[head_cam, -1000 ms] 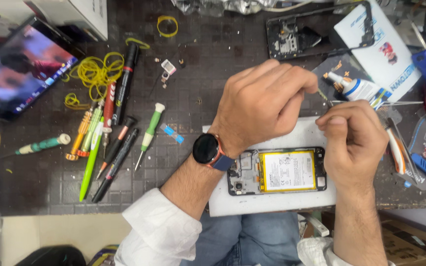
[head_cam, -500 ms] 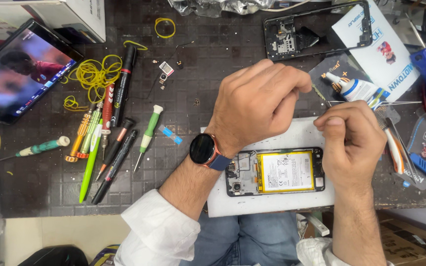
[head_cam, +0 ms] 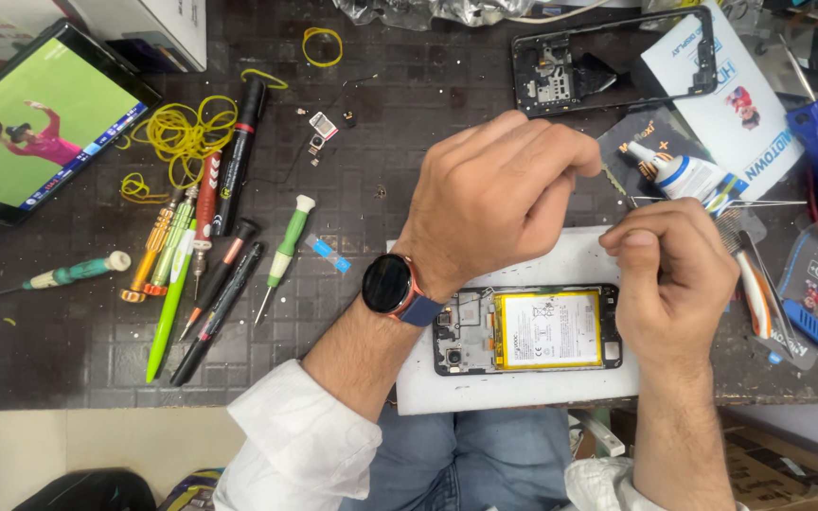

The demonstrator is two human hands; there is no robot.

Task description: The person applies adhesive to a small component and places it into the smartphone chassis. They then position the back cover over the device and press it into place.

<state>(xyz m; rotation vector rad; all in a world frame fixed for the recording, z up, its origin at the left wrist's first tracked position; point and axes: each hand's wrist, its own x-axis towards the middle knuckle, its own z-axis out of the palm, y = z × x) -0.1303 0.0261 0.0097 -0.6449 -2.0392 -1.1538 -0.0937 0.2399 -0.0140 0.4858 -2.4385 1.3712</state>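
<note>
A dark work mat (head_cam: 409,104) with a square grid pattern is covering the bench, its surface scuffed and speckled with dust. Even overhead light is falling across it, throwing only soft, short shadows. Along the near edge, a pale strip of bench front (head_cam: 106,440) is showing below the mat. At the lower right, a brown cardboard box (head_cam: 788,468) is sitting on the floor under the bench. No walls or windows are showing from this downward view.
</note>
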